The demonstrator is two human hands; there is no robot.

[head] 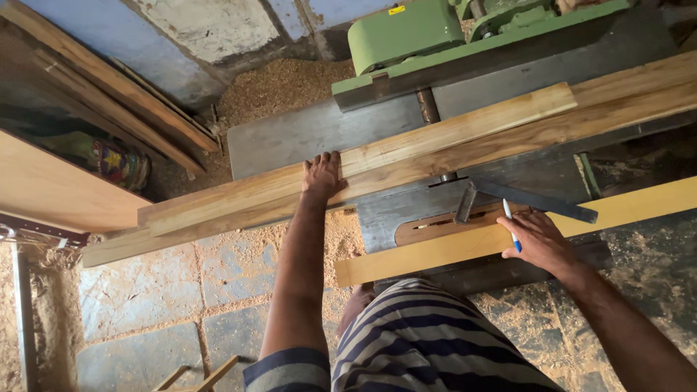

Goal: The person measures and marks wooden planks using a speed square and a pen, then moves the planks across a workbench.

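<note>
My left hand (322, 176) lies flat, fingers apart, on a stack of long pale wooden planks (406, 149) that rest across the grey bed of a green woodworking machine (406, 33). My right hand (539, 242) grips a blue and white pen (510, 223) and rests on a shorter yellowish plank (435, 254) nearer to me. A dark metal square (537, 199) lies on the machine bed just above that plank, its short leg (465, 203) pointing down toward it.
Sawdust (279, 83) is heaped behind the machine and scattered over the stone floor (145, 290). More planks (109, 87) lean along the wall at left, above a plywood sheet (51, 189). My striped shirt (428, 341) fills the bottom centre.
</note>
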